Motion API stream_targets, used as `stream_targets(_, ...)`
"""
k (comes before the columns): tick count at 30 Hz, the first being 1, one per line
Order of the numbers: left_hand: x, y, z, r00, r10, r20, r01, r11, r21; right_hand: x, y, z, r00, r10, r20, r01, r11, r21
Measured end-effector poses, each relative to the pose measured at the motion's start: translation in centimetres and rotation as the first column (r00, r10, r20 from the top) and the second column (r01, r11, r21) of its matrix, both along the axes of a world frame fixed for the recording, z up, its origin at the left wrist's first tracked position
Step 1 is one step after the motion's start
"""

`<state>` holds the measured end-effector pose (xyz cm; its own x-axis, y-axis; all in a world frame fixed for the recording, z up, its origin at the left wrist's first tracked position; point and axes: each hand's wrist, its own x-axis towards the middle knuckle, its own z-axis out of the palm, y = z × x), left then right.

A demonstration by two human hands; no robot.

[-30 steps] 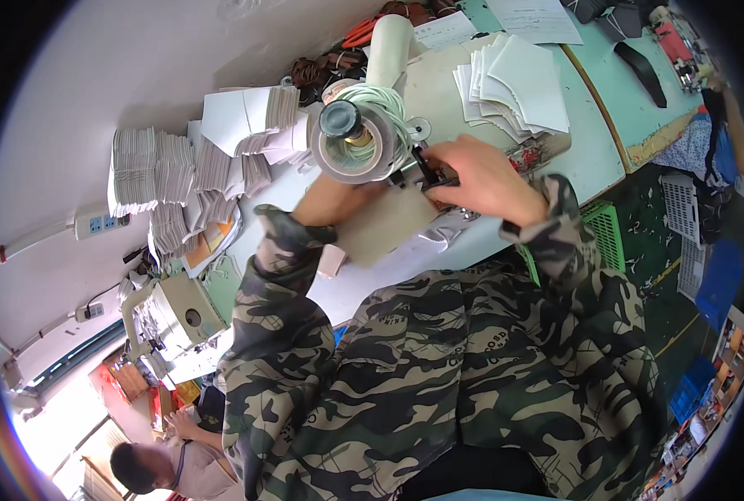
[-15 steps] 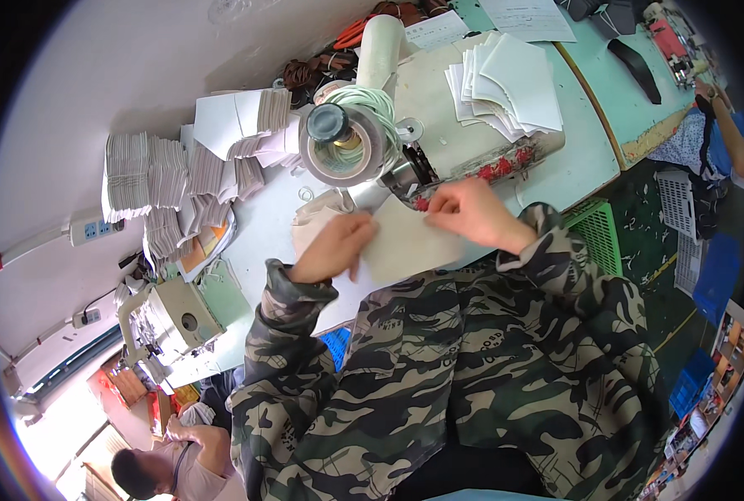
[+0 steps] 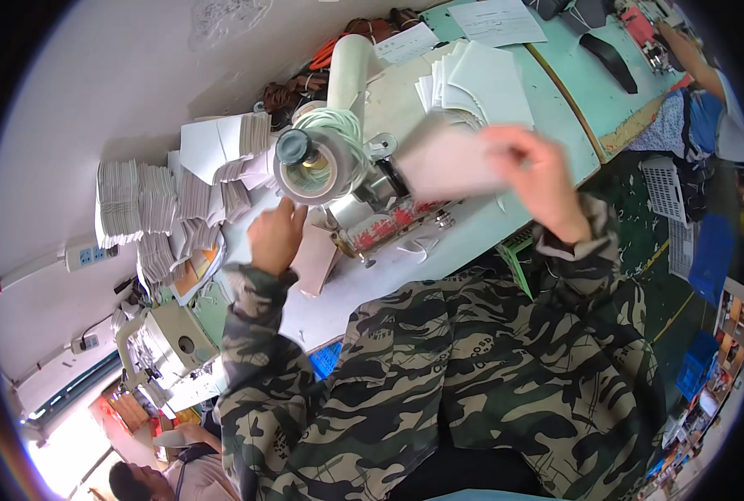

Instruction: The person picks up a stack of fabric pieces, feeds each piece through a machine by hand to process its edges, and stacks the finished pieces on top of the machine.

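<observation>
My right hand pinches the edge of a pale flat piece, a card or sheet blurred by motion. That piece is held over the bed of a worktable machine, whose front is stained red. My left hand is at the machine's left, with fingers drawn together beside several pale pinkish pieces lying on the table. Its fingertips are partly hidden, so I cannot make out what they hold. Just above it is a ring-shaped roll with a dark knob and pale green cord.
Fanned white pieces rest on the machine's top. Tall bundles of cut pieces line the wall at left. A green crate stands by the table's right edge. Other people work at far right and lower left. Another machine stands at left.
My hands have parted. The right has carried a pale piece up and rightward over the machine; the left has moved left, off that piece. The machine's red-stained front is now more exposed.
</observation>
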<state>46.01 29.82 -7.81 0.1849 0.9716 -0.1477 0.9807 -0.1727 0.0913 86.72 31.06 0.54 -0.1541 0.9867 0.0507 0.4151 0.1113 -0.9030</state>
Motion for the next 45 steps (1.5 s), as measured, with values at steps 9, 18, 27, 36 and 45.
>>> stream_targets(9,-1.7,-6.6,-1.5,0.989,-0.079,-0.127,0.061,0.989,-0.137,-2.5,-1.5,-2.1,0.966,0.004,0.259,-0.086,0.949,0.304)
stream_targets(18,-5.7,-5.6,-4.1,0.962,-0.043,0.269,0.072,0.992,-0.099,-9.1,-5.4,-5.2,0.959,0.276,-0.06,-0.283,0.943,-0.176)
stream_targets(27,-4.1,-6.0,-1.6,0.993,-0.105,0.056,0.111,0.988,-0.104,-11.5,-1.1,-6.7,0.908,0.159,0.387,-0.228,0.964,0.139)
stream_targets(36,3.1,-0.2,8.7,0.674,0.144,0.725,0.514,0.614,-0.599,-11.5,-4.0,-4.9,0.815,0.37,-0.446,-0.57,0.646,-0.508)
stream_targets(45,4.3,5.9,3.5,0.701,0.08,0.709,0.449,0.723,-0.525,-7.4,0.2,-3.8,0.897,0.379,0.226,-0.337,0.919,-0.203)
